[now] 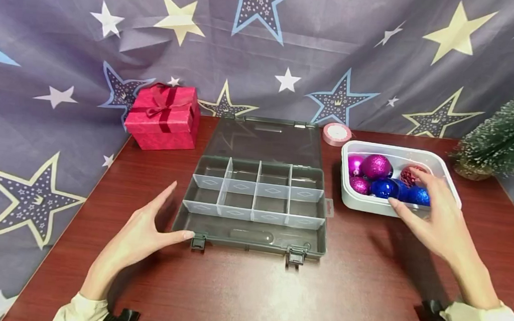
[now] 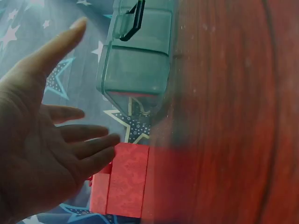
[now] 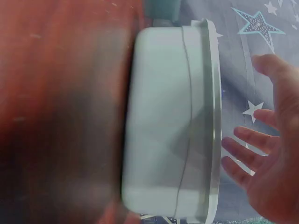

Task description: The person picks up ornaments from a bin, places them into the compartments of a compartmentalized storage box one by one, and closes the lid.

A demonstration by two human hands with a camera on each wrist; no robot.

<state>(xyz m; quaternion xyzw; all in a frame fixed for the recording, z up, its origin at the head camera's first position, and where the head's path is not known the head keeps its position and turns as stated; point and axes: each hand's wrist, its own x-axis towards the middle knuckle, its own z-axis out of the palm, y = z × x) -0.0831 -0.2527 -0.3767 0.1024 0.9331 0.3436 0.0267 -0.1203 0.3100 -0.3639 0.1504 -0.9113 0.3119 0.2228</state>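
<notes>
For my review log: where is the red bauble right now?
In the head view, the red bauble sits on the right side, inside the white tub, just beyond the blue baubles and partly hidden by the right hand.

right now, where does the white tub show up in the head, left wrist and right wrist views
Head: the tub is right of centre, its right part overlapped by the right hand.
Left wrist: not in this picture.
Right wrist: the tub fills the middle, outer wall showing, with the right hand at the right edge.
Shared landmark: the star cloth, visible in all three.
</notes>
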